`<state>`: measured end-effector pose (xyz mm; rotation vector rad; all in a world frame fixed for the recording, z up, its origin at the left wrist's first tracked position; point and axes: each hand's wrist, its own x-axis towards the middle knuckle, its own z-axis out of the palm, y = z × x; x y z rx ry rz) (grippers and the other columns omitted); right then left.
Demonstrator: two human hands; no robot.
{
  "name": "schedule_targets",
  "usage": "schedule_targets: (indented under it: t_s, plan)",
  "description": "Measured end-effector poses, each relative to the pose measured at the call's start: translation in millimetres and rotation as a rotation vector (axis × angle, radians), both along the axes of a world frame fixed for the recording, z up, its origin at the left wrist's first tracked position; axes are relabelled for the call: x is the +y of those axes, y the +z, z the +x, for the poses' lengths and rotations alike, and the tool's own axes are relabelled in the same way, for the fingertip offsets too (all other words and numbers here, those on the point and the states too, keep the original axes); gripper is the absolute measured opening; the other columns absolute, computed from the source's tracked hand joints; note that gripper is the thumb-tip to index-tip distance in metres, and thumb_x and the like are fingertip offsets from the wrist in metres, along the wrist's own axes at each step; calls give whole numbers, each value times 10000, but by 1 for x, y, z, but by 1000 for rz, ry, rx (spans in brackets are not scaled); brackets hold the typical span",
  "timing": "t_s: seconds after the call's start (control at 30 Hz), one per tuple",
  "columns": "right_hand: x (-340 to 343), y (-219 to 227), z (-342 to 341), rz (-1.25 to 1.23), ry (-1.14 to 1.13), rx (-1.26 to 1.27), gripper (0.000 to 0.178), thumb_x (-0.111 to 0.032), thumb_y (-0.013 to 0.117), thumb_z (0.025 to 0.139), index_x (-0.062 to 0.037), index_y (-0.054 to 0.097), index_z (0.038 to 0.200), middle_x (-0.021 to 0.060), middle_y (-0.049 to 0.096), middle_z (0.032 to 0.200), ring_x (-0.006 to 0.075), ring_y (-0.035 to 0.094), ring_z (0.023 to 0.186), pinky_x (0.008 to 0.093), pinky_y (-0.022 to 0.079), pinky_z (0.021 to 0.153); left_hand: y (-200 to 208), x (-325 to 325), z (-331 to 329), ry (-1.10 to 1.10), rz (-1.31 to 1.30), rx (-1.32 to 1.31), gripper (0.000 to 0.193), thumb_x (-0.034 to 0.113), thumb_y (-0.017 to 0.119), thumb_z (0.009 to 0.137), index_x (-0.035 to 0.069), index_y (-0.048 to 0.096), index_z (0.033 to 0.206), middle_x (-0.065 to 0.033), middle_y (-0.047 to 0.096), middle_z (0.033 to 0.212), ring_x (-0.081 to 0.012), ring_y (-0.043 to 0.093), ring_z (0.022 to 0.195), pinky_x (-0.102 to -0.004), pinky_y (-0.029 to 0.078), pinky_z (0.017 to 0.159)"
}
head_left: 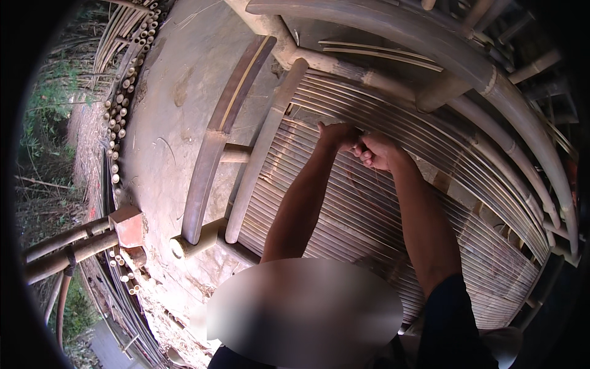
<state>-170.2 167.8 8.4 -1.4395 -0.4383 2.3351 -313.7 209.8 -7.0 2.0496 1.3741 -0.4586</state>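
My left hand and my right hand meet above a bamboo slat bench. Both are closed, the right one with its fingers curled in. Whatever lies between them is too small to make out. A thin reddish strand shows just below the hands, over the slats; whether the fingers hold it I cannot tell. Beyond the hands, a band of loose-looking slats runs along the bench's far side, with a gap between it and the nearer slats.
A thick bamboo rail curves over the bench's far right side. On the left stands a flat bamboo armrest. Cut bamboo poles are stacked farther left, near a reddish brick. Thin strips lie beyond the bench.
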Motion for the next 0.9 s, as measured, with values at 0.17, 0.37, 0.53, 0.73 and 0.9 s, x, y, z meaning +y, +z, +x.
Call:
schedule_targets:
  t_s: [0.17,0.37,0.53,0.73,0.9]
  plan:
    - [-6,3,2,30,3,-76,138,-110,497,927,-43,486,807,54,490,598,78,352,420,263,280,393,-19,-1,6,180,60,79,271,344,601,850,242,718,1072,-27,714,1084,-279,641,1112,-745,220,999]
    - [-53,52,32,550,327,-615,230,-186,558,890,32,609,943,171,661,792,164,603,526,258,456,447,-19,-26,-17,220,290,-370,319,409,624,847,158,724,1017,-80,719,947,-253,672,904,-561,308,1020]
    - [-89,99,73,562,-226,56,455,-159,577,886,-1,494,1305,149,641,1128,187,689,708,237,537,617,13,-75,-4,519,-333,-1760,292,324,647,913,41,690,971,-106,691,861,-158,653,825,-323,451,831]
    - [-125,82,84,869,161,-477,438,-179,771,814,-40,557,1169,79,636,1045,152,643,871,304,542,709,93,-96,29,157,195,-1224,149,74,693,863,5,660,991,-89,646,767,-120,596,612,-243,450,533]
    - [-221,73,310,849,318,-1414,268,-196,535,998,-43,620,1201,145,614,1031,276,562,1008,412,435,939,90,-115,3,200,291,-897,362,37,653,762,59,646,1123,-60,631,758,-192,620,634,-316,503,678]
